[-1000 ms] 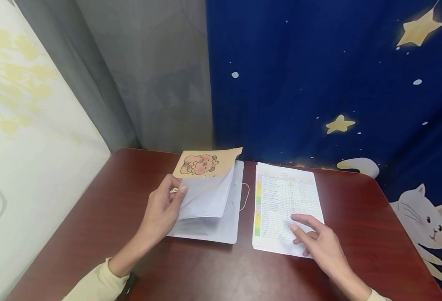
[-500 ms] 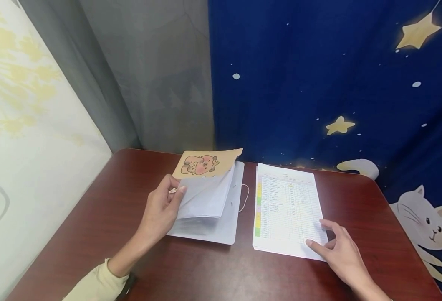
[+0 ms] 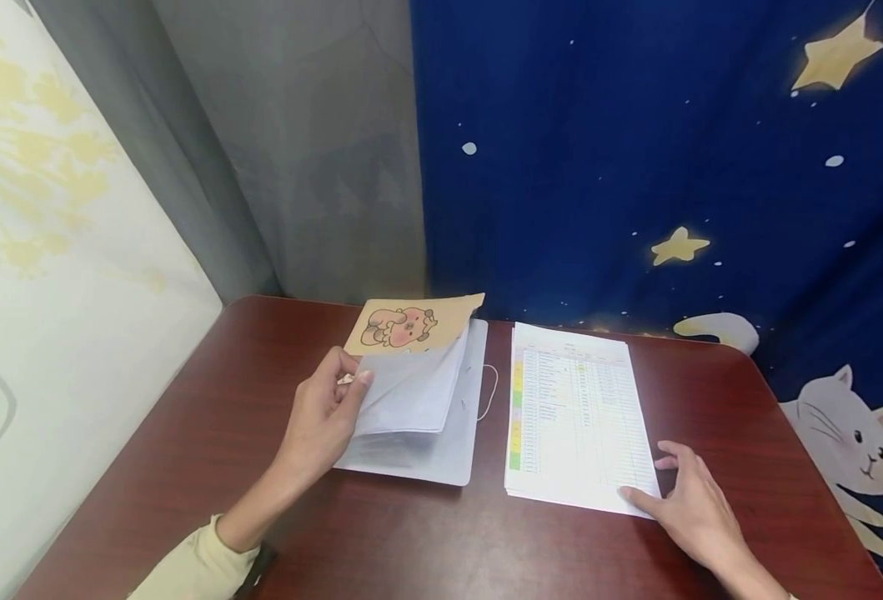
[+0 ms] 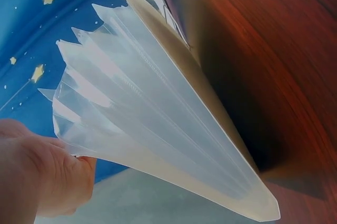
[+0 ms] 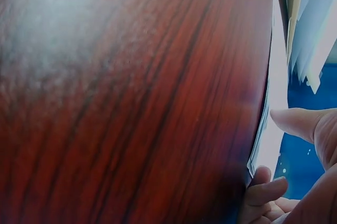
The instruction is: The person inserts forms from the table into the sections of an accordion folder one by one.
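My left hand point(image 3: 323, 417) pinches the left edge of a raised flap and pockets on an expanding file folder point(image 3: 407, 325), which has a tan cover with a cartoon animal. In the left wrist view its translucent pleated pockets point(image 4: 121, 87) fan apart beside the hand point(image 4: 50, 174). To the right of the folder lies a stack of printed sheets point(image 3: 572, 417), a table with coloured cells down its left side. My right hand point(image 3: 696, 504) is at the stack's lower right corner, thumb over the top sheet, the other fingers spread beside the right edge.
Both the folder and the sheets lie on a dark red wooden table point(image 3: 426, 542). A thin pale cord point(image 3: 495, 392) loops out from the folder's right side. Behind the table hang a grey curtain point(image 3: 321, 167) and a blue star-patterned curtain point(image 3: 561, 167).
My right hand has moved right and slightly down, from above the middle of the sheets to their right edge. The left hand and the folder have stayed in place.
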